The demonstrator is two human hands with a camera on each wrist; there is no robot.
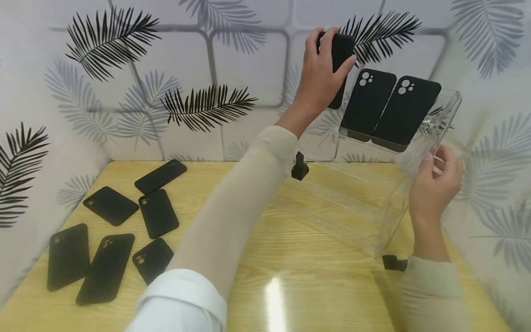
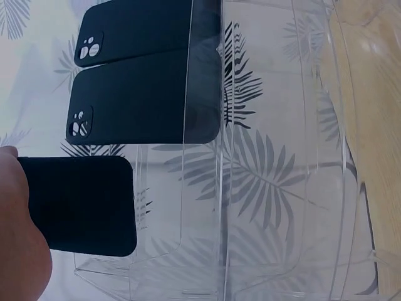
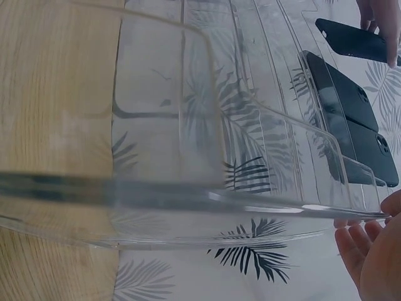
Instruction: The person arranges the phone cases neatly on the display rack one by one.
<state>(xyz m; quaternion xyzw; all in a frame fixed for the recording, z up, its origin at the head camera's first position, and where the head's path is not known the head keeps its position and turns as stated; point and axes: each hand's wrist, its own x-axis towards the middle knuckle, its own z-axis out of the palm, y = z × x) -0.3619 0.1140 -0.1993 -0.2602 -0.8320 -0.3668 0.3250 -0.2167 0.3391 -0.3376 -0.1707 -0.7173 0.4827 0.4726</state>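
My left hand [image 1: 317, 76] grips a black phone case [image 1: 342, 50] by its upper part, above the top tier of a clear acrylic display stand [image 1: 332, 198]. In the left wrist view the held case [image 2: 88, 204] has its lower end beside the tier. Two more black phone cases [image 1: 369, 101] [image 1: 408, 108] lean side by side in that tier, camera cutouts at the top. My right hand [image 1: 435, 189] pinches the stand's right side edge between thumb and fingers; in the right wrist view its fingertips [image 3: 354, 248] are at the clear panel's edge.
Several black phone cases [image 1: 159, 214] lie scattered on the left of the wooden table [image 1: 290, 276]. Small black pieces, perhaps clips [image 1: 299, 168], show near the stand's left side and by my right sleeve [image 1: 431, 281]. A leaf-patterned wall [image 1: 249, 74] rises behind the table.
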